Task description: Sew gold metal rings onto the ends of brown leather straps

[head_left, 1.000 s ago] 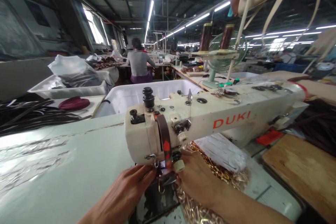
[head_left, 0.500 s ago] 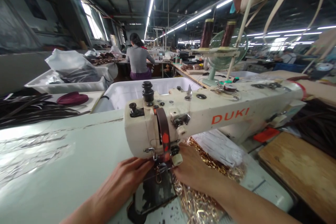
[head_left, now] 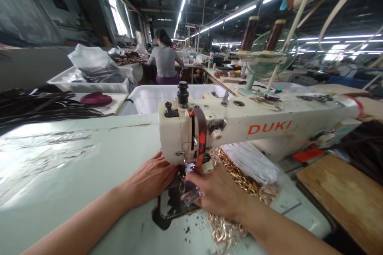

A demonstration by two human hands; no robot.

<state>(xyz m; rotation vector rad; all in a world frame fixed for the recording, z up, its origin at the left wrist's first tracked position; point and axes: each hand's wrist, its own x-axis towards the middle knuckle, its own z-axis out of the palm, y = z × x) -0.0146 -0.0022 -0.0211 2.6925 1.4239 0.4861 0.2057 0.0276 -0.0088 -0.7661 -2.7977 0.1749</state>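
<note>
My left hand (head_left: 154, 177) rests on the sewing machine bed left of the needle area. Its fingers press together toward the presser foot, and whatever lies under their tips is hidden. Beneath the head of the white sewing machine (head_left: 269, 113), a small gold snap hook (head_left: 182, 184) hangs by the presser foot. My right hand (head_left: 220, 189) is closed just right of the hook, thumb toward the needle. A shiny metal tool (head_left: 191, 196), blurred, sticks out below its fingers. Gold metal hooks (head_left: 223, 231) in clear plastic lie under my right forearm.
A white bin (head_left: 146, 93) stands behind the machine. Dark strips (head_left: 32, 105) and a maroon coil (head_left: 96, 99) lie at left. Thread cones (head_left: 249, 34) and a green fan (head_left: 263, 63) rise behind. A wooden board (head_left: 335, 183) is at right. A person (head_left: 166, 61) sits farther back.
My right hand has come out from beneath the machine head toward me, and the shiny metal tool now shows under its fingers. My left hand stays by the needle. The view has shifted left.
</note>
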